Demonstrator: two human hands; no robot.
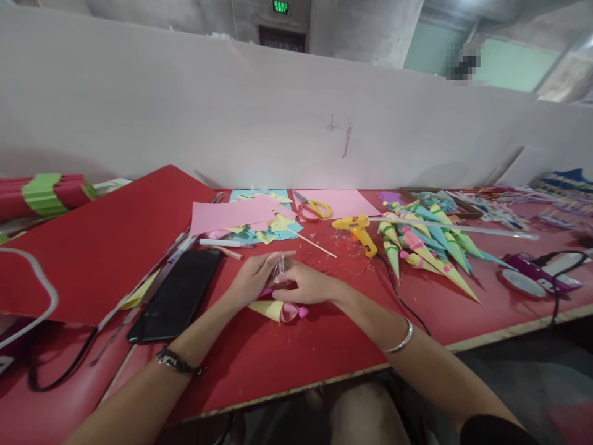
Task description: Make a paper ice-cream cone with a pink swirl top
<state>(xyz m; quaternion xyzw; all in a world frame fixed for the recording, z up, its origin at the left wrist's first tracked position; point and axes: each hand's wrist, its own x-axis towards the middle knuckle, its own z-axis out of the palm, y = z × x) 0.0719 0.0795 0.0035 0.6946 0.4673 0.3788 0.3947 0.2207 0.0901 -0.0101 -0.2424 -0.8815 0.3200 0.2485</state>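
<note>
Over the red table (296, 364), my left hand (254, 278) and my right hand (308, 283) meet, fingers closed around a small clear plastic piece (280, 269). Something pink shows just beneath them, partly hidden by the fingers. A yellow paper cone (269, 309) with a pink opening and a pink ball (303, 312) lies on the table right below my hands. To the right of my hands rests a yellow glue gun (360, 233), its cord trailing right. A thin wooden stick (315, 242) lies above my right hand.
A black phone (178, 296) lies beside my left forearm. Pink paper (231, 216) and scissors (312, 209) are farther back. Several decorated paper cones (426, 241) are piled at right, near a purple device (540, 272). A white partition (259, 117) stands behind.
</note>
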